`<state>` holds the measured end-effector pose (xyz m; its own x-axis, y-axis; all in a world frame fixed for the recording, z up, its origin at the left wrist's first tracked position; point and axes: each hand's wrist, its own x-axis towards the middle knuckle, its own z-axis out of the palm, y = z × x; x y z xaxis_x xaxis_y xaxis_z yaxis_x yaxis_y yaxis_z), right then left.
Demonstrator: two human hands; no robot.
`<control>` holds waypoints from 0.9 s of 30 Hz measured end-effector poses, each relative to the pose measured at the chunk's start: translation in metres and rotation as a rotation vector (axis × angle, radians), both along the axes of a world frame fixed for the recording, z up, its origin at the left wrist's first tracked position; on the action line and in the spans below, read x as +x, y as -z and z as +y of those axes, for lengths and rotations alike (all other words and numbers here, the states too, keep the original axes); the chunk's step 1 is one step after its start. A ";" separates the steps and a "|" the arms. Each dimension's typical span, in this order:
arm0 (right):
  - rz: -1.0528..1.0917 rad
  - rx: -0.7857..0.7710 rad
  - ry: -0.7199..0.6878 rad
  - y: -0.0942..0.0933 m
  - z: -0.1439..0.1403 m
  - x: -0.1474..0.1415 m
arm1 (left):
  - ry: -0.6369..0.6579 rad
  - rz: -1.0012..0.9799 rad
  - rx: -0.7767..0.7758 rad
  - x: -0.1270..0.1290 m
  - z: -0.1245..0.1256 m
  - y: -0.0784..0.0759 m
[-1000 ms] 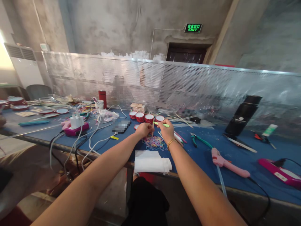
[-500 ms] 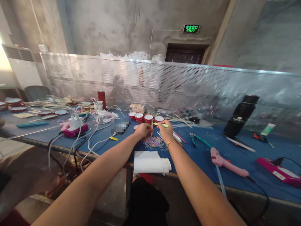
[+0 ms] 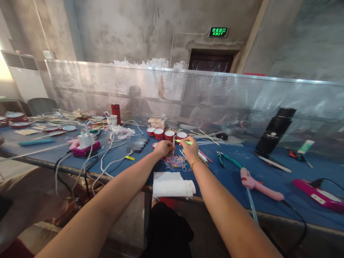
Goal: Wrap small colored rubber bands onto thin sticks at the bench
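Green stick [image 3: 185,142] stays pinched in right hand [image 3: 190,148]; left hand [image 3: 163,147] keeps gripping wooden stick [image 3: 173,144].

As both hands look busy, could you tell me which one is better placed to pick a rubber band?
Probably left hand: it hovers over rubber bands; right hand holds green stick.

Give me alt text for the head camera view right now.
Two bare arms reach over a blue table: the left hand pinches a thin upright stick, the right hand holds a green stick above a pile of coloured rubber bands. Red cups stand behind; a pink glue gun lies to the right.
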<state>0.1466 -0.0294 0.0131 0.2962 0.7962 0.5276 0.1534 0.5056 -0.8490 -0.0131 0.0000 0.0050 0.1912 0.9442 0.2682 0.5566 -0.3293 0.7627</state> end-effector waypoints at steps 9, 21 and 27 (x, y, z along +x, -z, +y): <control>-0.017 -0.018 0.018 0.001 0.002 0.001 | -0.026 0.024 0.002 0.001 -0.004 -0.003; -0.005 -0.012 0.018 0.000 0.001 0.001 | -0.016 0.018 -0.013 0.001 -0.004 -0.003; -0.034 0.029 -0.045 0.001 0.001 0.000 | -0.011 0.018 -0.010 0.001 -0.006 -0.004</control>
